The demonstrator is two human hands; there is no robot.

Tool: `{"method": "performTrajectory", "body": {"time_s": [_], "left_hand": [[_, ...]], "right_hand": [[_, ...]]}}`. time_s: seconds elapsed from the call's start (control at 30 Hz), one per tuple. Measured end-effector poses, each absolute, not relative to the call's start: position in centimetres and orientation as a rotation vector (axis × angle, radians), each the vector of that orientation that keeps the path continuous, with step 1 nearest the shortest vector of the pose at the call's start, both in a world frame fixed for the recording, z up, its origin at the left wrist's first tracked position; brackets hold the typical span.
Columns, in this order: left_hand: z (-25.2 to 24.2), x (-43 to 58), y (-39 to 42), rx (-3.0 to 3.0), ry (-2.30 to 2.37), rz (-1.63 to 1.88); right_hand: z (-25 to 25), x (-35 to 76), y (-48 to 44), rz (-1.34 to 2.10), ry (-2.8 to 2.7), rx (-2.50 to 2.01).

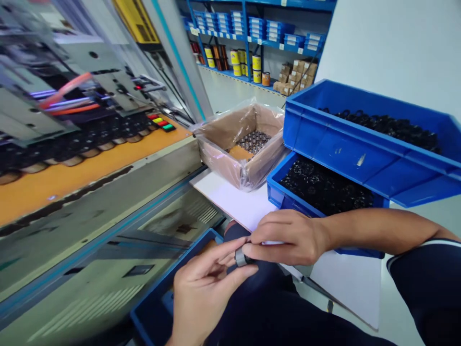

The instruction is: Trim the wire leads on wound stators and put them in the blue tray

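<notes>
A small grey metal ring with a dark inner part (240,258) is pinched between my two hands, above my lap. My left hand (207,283) has its thumb and fingers around the ring from the lower left. From the right, the fingertips of my right hand (288,235) press on the same ring. My fingers cover much of it, so its exact kind is unclear. Behind my right hand stands a blue bin (275,192) holding many black parts (320,185).
A larger blue bin (338,134) with black parts rests on the lower one. A plastic-lined cardboard box (223,158) holds metal parts. At left, a machine (118,86) has an orange work surface (144,149). Another blue bin (151,302) is below left.
</notes>
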State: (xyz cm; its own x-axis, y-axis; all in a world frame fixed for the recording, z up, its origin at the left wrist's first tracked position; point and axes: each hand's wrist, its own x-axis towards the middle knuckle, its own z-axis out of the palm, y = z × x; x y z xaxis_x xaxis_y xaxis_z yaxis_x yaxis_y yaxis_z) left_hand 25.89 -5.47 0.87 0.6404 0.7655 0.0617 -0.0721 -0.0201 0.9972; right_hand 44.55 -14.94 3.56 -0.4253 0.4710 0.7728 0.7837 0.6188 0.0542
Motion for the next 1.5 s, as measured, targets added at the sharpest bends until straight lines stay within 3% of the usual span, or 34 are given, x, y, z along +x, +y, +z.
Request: {"method": "performTrajectory", "body": {"time_s": [0.27,0.57,0.83,1.1,1.5], "left_hand": [[-0.1,26.3,-4.9,1.422,0.489,0.702],[0.0,27.8,-7.1,1.175,0.466,0.866],[-0.1,28.4,-7.6,1.117,0.443,0.88],[0.0,27.2,-6.3,1.106,0.381,0.762],[-0.3,26.2,-4.6,1.212,0.375,0.458]], "right_hand": [[3.4,44.4,-15.1,-0.347,-2.066,-1.058],[3.4,44.3,-15.2,-0.738,-1.984,-0.994],[4.1,44.1,-15.1,-0.856,-2.029,-0.986],[5.0,44.3,-15.3,-0.362,-2.018,-1.064],[4.6,44.8,-15.3,-0.39,-2.114,-1.034]]}}
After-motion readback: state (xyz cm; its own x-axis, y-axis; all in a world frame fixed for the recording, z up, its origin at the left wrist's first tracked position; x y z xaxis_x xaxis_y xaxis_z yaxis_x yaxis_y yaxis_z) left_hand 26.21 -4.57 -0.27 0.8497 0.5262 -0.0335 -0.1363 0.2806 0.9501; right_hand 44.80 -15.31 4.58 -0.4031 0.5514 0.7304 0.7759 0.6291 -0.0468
